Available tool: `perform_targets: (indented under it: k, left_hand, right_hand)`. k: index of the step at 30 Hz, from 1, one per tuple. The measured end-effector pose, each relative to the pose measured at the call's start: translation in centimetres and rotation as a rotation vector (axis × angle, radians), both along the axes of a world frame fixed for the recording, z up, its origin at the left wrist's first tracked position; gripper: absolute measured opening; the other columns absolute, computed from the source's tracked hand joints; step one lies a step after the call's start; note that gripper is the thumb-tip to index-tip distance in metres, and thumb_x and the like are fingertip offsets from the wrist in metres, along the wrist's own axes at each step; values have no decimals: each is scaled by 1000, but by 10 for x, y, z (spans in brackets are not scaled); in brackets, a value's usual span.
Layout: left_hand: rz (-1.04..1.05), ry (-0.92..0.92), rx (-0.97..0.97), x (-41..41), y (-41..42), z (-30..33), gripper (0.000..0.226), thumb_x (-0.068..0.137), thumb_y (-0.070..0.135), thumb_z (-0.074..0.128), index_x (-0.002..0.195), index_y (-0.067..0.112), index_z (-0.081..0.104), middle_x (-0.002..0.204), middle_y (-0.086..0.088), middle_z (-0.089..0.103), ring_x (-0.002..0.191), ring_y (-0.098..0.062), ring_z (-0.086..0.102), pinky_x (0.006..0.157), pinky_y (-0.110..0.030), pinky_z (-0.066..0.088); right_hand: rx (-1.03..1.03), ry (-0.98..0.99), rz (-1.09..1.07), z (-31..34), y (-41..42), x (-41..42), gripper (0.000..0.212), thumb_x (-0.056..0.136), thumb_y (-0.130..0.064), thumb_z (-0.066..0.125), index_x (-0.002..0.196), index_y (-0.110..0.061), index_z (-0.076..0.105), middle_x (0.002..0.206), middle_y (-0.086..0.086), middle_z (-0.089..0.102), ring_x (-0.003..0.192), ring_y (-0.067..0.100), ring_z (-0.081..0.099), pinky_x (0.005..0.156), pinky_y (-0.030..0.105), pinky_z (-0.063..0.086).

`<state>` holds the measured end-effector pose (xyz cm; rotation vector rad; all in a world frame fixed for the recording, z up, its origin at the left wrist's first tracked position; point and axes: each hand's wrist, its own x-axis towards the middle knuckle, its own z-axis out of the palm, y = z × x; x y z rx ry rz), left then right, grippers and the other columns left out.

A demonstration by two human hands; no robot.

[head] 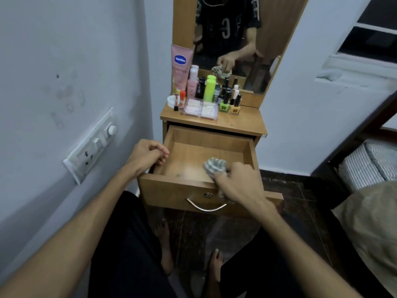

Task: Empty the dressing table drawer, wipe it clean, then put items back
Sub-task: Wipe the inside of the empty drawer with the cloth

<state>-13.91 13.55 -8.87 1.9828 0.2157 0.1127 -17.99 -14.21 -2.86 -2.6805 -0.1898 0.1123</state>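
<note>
The wooden drawer (184,191) of the dressing table is pulled out and its inside holds only a cloth. A grey-and-white striped cloth (214,166) lies on the drawer floor at the front right, and my right hand (236,182) is closed on it over the front edge. My left hand (148,155) grips the drawer's left side wall with curled fingers. On the table top (247,123) stand a pink lotion tube (180,67), several bottles, nail polishes (229,106) and a clear compartment box (200,109).
A mirror (232,39) rises behind the table top. A white switchboard (91,147) is on the left wall close to my left arm. A striped mattress (369,164) and a beige cushion (371,229) sit at the right. My bare feet stand on dark floor tiles below the drawer.
</note>
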Motion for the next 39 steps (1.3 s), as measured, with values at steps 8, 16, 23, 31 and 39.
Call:
perform_targets:
  k: [8,16,23,31,39]
  left_hand:
    - [-34,159,-275,-1,13,11,36,89,-4,51,74,11,80,82,-14,76,71,-18,71,64,-22,56]
    - [-198,220,-116,-8,10,27,22,93,3,56,93,3,78,92,-12,79,86,-21,76,74,-27,62]
    - [-196,65,366,-20,-26,18,24,84,7,64,78,24,79,80,13,75,83,-5,68,83,-28,55]
    - [-252,115,381,-19,-29,20,25,84,0,66,76,20,79,77,10,74,86,-9,68,89,-31,56]
    - [-264,141,458,-14,-29,19,27,80,5,66,70,26,80,66,20,72,82,-3,67,84,-27,51]
  right_hand:
    - [273,-193,359,-16,132,-22,17,85,-27,55,69,-20,53,73,3,64,62,23,59,58,36,49]
    - [-17,-721,788,-59,113,-44,40,80,-17,58,117,-8,68,96,9,54,84,27,50,59,39,42]
    - [-430,-675,907,-103,112,-35,60,65,-23,79,122,-9,65,118,8,51,93,23,56,65,35,48]
    - [-652,-159,760,-157,97,-54,40,89,-12,55,126,0,63,128,22,57,105,39,61,74,48,56]
    - [-117,-748,769,-106,61,-55,44,76,-14,63,118,-3,68,104,13,56,92,31,52,72,41,39]
